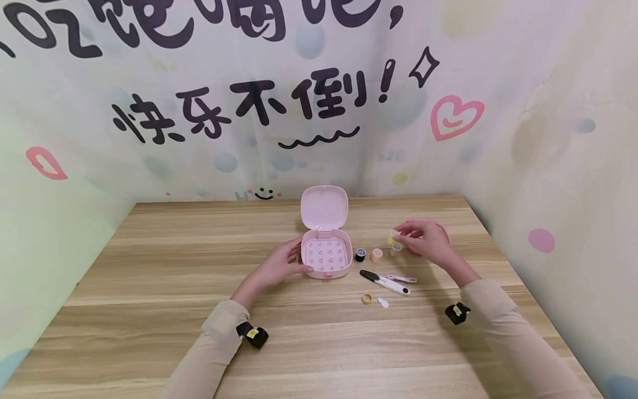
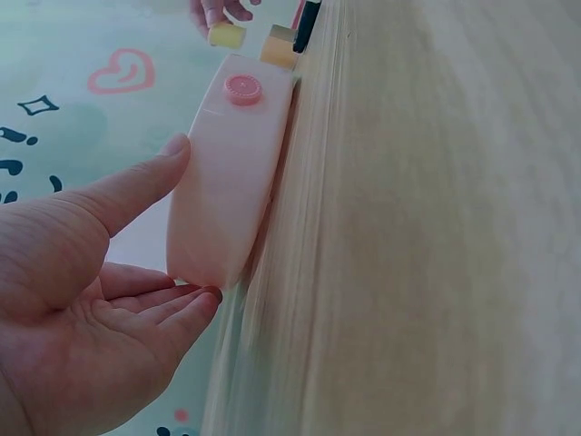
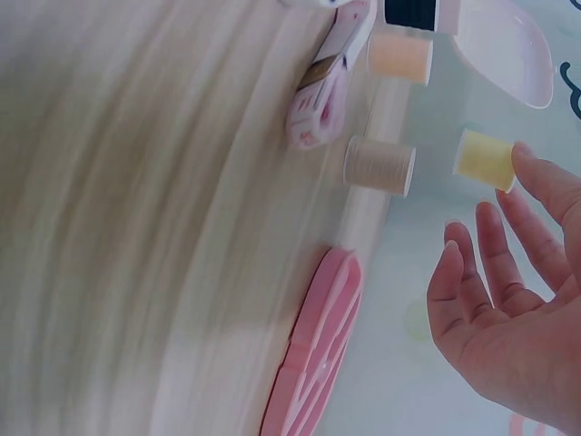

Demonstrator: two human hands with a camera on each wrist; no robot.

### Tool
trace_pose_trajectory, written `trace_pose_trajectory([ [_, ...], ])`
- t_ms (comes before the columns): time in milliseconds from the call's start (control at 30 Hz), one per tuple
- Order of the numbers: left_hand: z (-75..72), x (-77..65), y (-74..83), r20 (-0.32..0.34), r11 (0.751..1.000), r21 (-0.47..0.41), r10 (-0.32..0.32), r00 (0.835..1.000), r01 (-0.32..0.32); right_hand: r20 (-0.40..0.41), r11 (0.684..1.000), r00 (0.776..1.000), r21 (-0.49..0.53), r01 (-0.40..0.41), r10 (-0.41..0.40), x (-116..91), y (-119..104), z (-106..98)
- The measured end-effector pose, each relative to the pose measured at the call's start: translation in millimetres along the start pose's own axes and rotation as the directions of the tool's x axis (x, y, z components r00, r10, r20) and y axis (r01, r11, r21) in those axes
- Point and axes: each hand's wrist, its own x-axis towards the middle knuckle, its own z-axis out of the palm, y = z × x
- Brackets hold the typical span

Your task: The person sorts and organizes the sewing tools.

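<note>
A pink sewing box (image 1: pixel 326 274) stands on the table with its lid up, rows of small pegs showing inside. My left hand (image 1: pixel 279 262) rests against its left side, thumb at the front wall and fingers around the corner. In my right hand (image 1: pixel 430 241), thumb and fingertips pinch a yellow thread spool (image 3: pixel 486 161), raised off the table. Below it stands a beige thread spool (image 3: pixel 379 165). A peach thread spool (image 1: pixel 376 255) and a black thread spool (image 1: pixel 360 255) stand between that one and the box.
Behind my right hand lies a pink tray (image 3: pixel 318 345), partly hidden in the head view. Thread snips (image 1: pixel 386 282), a folded tape measure (image 1: pixel 401 279), a gold thimble ring (image 1: pixel 366 298) and a small white needle threader (image 1: pixel 382 302) lie in front of the spools.
</note>
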Motion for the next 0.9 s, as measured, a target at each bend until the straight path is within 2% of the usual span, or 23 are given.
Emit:
trace_pose_trajectory([
  [267, 0.1, -0.2, 0.6, 0.004, 1.0, 0.002, 0.0, 1.0, 0.0, 0.058, 0.997, 0.997, 0.06, -0.044, 0.041, 6.5, -7.4, 8.1],
  [900, -0.2, 0.8, 1.6, -0.007, 0.999, 0.032, -0.028, 1.0, 0.028, 0.057, 0.992, 0.995, 0.098, -0.085, 0.08, 19.7, -32.7, 27.7],
])
